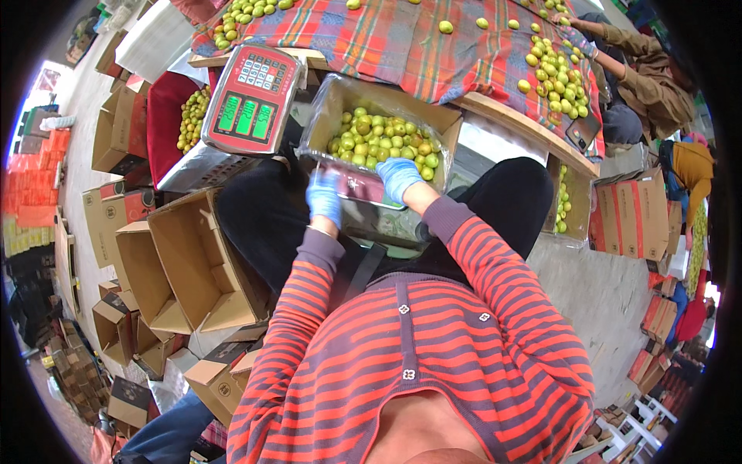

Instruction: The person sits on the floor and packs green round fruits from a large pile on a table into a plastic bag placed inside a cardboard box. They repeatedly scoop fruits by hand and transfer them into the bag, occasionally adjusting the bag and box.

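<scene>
A cardboard box (446, 124) lined with clear plastic stands before me, between my knees and the table. Green and reddish-brown jujube-like fruits (382, 139) fill much of it. My right hand (401, 178), in a blue glove, curls over the near rim, its fingertips beside the fruits. At the near left corner, my left hand (324, 194) is gloved too and blurred by motion. It is close to the loose plastic liner (313, 139), but its grip is unclear. A red digital scale display (250, 98) with lit green readouts stands left of the box.
A plaid cloth (377, 40) with scattered fruits covers the table. At the right are a phone (582, 133) and another person's arm (614, 66). Open cardboard boxes (197, 261) stand by my left leg. A fruit-filled box (571, 209) sits under the table's right end.
</scene>
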Demonstrator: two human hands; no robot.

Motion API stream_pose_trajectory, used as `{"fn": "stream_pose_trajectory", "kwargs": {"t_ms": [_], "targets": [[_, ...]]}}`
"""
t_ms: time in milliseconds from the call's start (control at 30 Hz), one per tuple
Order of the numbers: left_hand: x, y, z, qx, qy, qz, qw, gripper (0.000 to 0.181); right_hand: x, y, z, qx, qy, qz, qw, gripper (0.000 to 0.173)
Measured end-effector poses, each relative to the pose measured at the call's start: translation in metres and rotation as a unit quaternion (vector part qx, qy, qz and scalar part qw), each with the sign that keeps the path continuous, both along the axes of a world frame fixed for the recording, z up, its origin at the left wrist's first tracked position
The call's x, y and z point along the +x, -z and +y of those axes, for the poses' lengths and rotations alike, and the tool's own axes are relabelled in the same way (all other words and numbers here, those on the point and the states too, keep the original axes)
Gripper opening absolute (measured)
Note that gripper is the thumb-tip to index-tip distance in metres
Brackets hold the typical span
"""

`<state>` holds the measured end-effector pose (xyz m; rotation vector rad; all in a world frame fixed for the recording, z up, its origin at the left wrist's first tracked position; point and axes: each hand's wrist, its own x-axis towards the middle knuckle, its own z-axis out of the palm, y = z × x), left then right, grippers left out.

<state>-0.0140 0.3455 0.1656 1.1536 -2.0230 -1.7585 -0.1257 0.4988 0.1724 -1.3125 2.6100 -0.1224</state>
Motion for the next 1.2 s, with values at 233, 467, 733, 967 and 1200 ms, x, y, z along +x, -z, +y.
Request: {"fn": "stream_pose_trajectory", "kwargs": {"t_ms": [233, 467, 733, 967, 1200], "targets": [[0.003, 0.032, -0.022, 0.352, -0.238, 0.124, 0.897, 0.046, 0.016, -0.014, 0.05, -0.01, -0.048, -0.057, 0.997, 0.012], [0.02, 0.075, -0.043, 0.336, -0.244, 0.018, 0.91, 0.033, -0.041, -0.031, 0.11, -0.172, 0.27, 0.152, 0.935, 0.079], [0.02, -0.016, -0.001, 0.066, -0.052, -0.008, 0.996, 0.021, -0.06, -0.027, 0.131, 0.102, 0.277, -0.131, 0.946, 0.02], [0.016, 0.002, -0.004, -0.162, 0.059, 0.087, 0.981, 0.019, -0.04, -0.065, 0.13, 0.008, 0.252, -0.097, 0.963, 0.021], [0.001, -0.014, -0.014, 0.376, 0.038, 0.267, 0.886, 0.016, -0.049, -0.025, 0.137, -0.415, 0.385, -0.085, 0.82, 0.015]]}}
